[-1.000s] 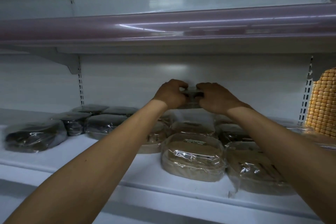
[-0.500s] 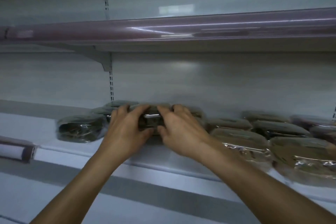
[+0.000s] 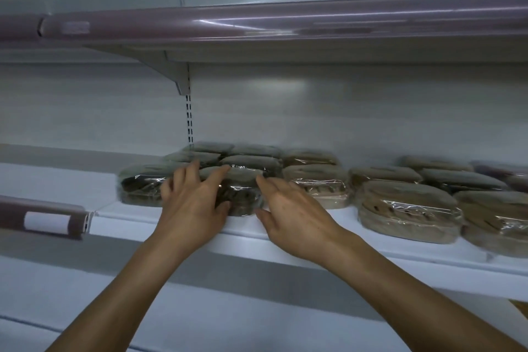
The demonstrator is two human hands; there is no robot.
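A dark plastic-wrapped soap dish (image 3: 243, 194) lies at the front of the white shelf (image 3: 314, 234), among other dark wrapped dishes (image 3: 140, 184). My left hand (image 3: 191, 203) is in front of its left side with fingers spread and fairly straight, fingertips over its top. My right hand (image 3: 288, 211) sits just right of it, fingers extended, holding nothing. Whether either hand still touches the wrap is unclear.
Several tan wrapped dishes (image 3: 408, 208) fill the shelf to the right. A mauve-edged upper shelf (image 3: 257, 23) hangs overhead on a bracket (image 3: 171, 71). A price rail with a white label (image 3: 47, 221) juts at the left.
Both hands carried the dark wrapped dish leftward and down onto the shelf front, then opened off it. The view has shifted left along the shelf.
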